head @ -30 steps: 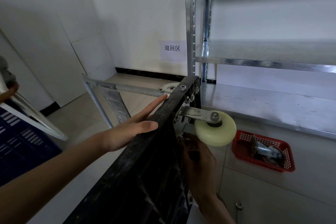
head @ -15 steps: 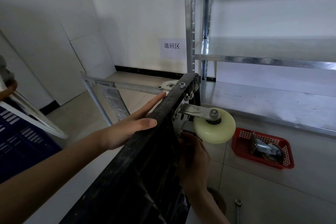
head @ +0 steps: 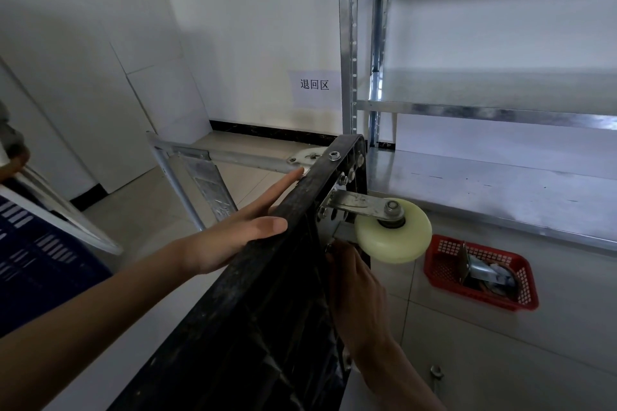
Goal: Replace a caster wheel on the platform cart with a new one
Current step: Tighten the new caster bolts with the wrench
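Note:
The black platform cart (head: 267, 294) stands tipped on its edge, underside facing right. A pale yellow caster wheel (head: 394, 235) in a metal bracket (head: 359, 202) juts out near the cart's top corner. My left hand (head: 240, 233) lies flat with straight fingers against the cart's left face, thumb on its rim. My right hand (head: 357, 287) reaches under the wheel at the caster's mounting plate; its fingertips are hidden, so what they hold cannot be told. Another caster (head: 480, 272) lies in a red basket (head: 444, 274).
A steel shelving rack (head: 484, 110) stands right, its lowest shelf just behind the wheel. The cart's folded metal handle (head: 207, 160) stretches left over the tiled floor. A wrench (head: 435, 372) lies on the floor near my right forearm. A blue crate (head: 30, 260) is far left.
My right hand has shifted slightly up toward the caster's mounting plate. The left hand and cart have stayed in place.

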